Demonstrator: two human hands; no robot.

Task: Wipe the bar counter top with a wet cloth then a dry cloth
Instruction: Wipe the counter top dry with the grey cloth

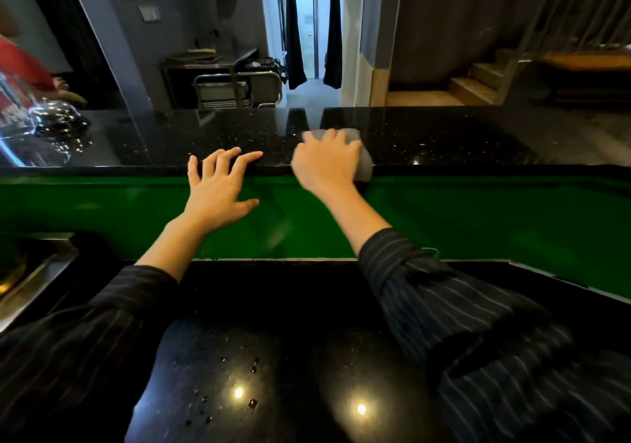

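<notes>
The black stone bench (426, 135) runs wide to either side of your right grip (326, 162). Most of its top lies beyond and to the right of that grip, so I judge much of it is not yet wiped. Far to the left of both grips stands a cluster of shiny metal barware (51, 125); slow your stroke as you near it.

The grey cloth (363, 155) lies under the right grip, at the near edge of the bench. That grip is spread flat on it, fingers straight, pressing rather than clenching. I cannot tell whether this is the wet cloth or the dry one.

Just left of it, your left grip (215, 186) is wide as well and holds nothing; its fingertips rest on the bench edge like a brace. Stroke long and overlapping away from that brace, palm flat so the whole cloth bears on the stone, then run along the lip. Below your wrists, small water drops (254, 364) sit on the lower surface.
</notes>
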